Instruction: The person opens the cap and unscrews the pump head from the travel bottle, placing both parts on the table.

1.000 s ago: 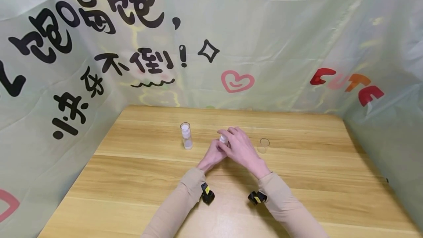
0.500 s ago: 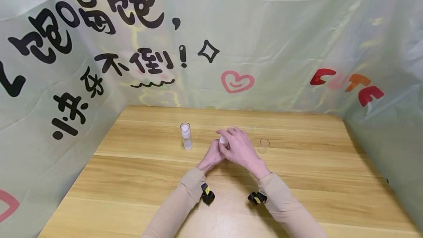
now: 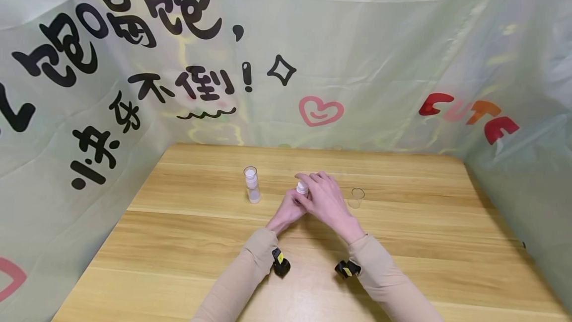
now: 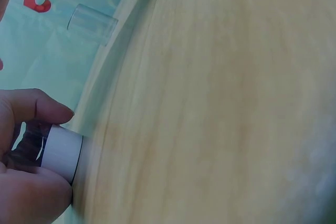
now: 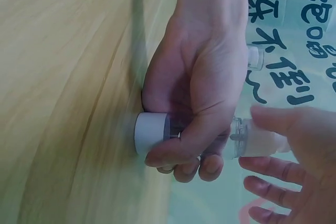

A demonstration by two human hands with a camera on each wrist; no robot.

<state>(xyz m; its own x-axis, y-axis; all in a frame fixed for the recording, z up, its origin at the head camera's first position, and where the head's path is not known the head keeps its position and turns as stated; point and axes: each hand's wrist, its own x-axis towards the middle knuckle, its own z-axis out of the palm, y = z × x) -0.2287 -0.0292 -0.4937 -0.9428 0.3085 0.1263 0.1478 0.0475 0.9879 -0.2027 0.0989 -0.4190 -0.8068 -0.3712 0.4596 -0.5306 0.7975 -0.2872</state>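
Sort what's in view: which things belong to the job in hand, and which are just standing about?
Belonging:
held bottle, gripped by left hand
right hand, at its top
clear cap, probably this bottle's

Just about:
second bottle, upright, untouched
backdrop

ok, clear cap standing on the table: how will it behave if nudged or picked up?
The clear cap looks light for its size, given its thin see-through walls. If tipped, it may roll: round sides. Smooth surface, so perhaps slippery.
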